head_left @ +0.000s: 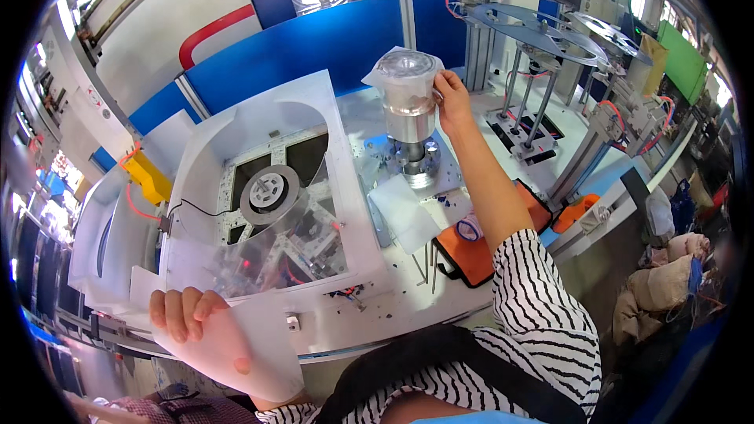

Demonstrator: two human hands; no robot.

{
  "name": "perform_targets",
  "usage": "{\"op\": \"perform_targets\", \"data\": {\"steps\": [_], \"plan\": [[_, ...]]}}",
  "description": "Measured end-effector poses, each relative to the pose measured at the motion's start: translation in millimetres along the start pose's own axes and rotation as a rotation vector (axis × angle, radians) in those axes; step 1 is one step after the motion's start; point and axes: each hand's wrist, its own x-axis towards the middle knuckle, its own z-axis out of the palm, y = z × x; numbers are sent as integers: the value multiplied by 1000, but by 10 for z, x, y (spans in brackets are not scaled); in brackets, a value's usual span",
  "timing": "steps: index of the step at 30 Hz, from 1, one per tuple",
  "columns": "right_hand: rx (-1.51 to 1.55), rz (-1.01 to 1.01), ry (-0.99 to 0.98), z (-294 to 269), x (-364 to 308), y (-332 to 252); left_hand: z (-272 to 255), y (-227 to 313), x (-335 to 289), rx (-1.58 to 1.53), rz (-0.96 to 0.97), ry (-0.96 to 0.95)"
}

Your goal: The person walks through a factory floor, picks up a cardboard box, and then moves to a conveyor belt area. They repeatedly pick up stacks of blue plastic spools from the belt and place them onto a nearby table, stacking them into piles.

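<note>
Left hand (188,314): four fingers curl over the edge of a translucent white sheet (271,341), which they grasp. The palm and most of the wrist are masked by this sheet; a pinkish patch shows low on it, and whether that is the thumb cannot be told.

Right hand (452,98): thumb and fingers pinch the right edge of a translucent film (377,76) draped over a metal cylinder (408,123). The farther fingertips are hard to make out. Glare blurs the cylinder's top beneath the film.

The cylinder stands upright just left of the right hand, above a round metal base (420,178); the joint between them is partly in shadow. A second sheet (404,212) lies below and left of that hand. The right forearm covers part of an orange pouch (465,257). A reel (271,195) sits beyond the left hand, inside a white housing (334,133).
</note>
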Motion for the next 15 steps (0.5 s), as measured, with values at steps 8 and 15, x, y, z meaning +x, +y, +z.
{"op": "perform_targets", "data": {"steps": [8,15], "plan": [[77,-197,-82,-12,-108,96,-2,-156,-44,-29,20,23],[-295,-35,2,78,-260,-348,133,-423,-11,-5,64,47]]}}
